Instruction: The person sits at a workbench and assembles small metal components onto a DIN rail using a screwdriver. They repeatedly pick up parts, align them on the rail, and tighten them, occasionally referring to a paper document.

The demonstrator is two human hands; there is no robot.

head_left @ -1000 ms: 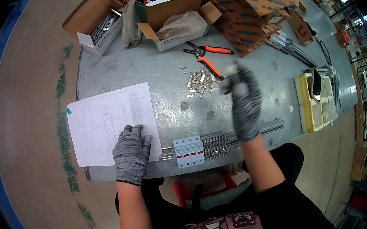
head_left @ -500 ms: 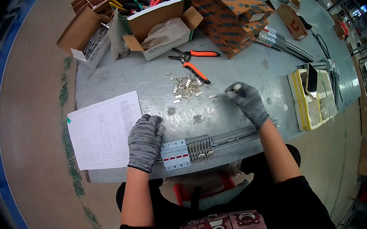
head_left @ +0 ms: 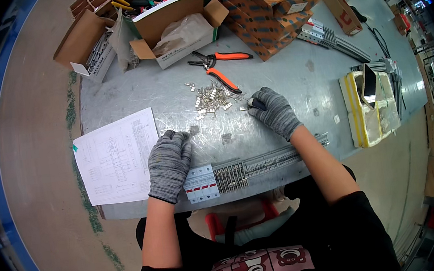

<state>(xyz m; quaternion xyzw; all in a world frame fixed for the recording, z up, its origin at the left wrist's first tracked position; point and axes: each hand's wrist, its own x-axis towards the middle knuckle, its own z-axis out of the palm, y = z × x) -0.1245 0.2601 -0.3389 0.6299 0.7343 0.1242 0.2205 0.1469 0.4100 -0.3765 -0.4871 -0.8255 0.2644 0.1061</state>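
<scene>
My right hand [head_left: 275, 111], in a grey knit glove, is closed around a dark-handled screwdriver [head_left: 257, 104]; its thin shaft points toward a pile of small metal pieces [head_left: 212, 100]. One loose metal piece [head_left: 243, 109] lies just below the shaft. My left hand [head_left: 169, 161], gloved alike, lies palm down with its fingers out, between the drawing sheet [head_left: 115, 160] and a light-blue block of breakers with red marks [head_left: 201, 184]. Its fingertips are partly hidden. Beside the breakers, grey terminal blocks [head_left: 231, 177] sit on a slotted metal rail [head_left: 278, 159] that passes toward my right forearm.
Orange-handled wire strippers [head_left: 224, 78] lie beyond the pile. Open cardboard boxes [head_left: 185, 48] and a patterned carton [head_left: 263, 28] stand at the back. To the right are a foam box [head_left: 354, 114] with a phone-like device [head_left: 368, 86] leaning on it, and more rails [head_left: 349, 51].
My right hand has moved left toward the metal pieces, and the screwdriver now shows in it. My left hand stays beside the breakers. The whole view has shifted slightly.
</scene>
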